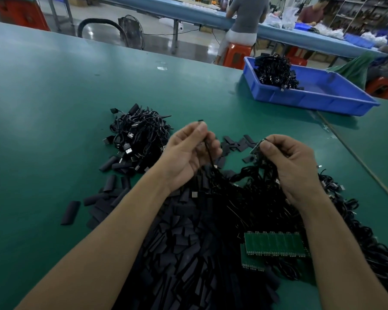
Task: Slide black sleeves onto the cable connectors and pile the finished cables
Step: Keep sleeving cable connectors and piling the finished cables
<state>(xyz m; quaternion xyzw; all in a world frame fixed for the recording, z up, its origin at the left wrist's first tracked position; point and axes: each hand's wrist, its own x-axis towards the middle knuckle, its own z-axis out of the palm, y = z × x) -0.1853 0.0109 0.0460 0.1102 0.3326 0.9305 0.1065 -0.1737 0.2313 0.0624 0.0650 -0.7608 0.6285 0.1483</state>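
My left hand [189, 153] is raised over the green table and pinches a thin black cable [210, 156] between thumb and fingers; a small black end sticks out above the fingertips. My right hand [287, 162] pinches a small green connector board [257, 147] at the end of a cable, and the cable hangs down into the tangled cables [267, 198] below. Loose black sleeves [184, 242] lie heaped between my forearms. A pile of cables [139, 136] sits to the left of my left hand.
A blue bin [323, 97] with more black cables stands at the far right. Green circuit board strips [276, 245] lie near my right forearm. Scattered sleeves [71, 212] lie at the left. Two people sit at a bench behind the table.
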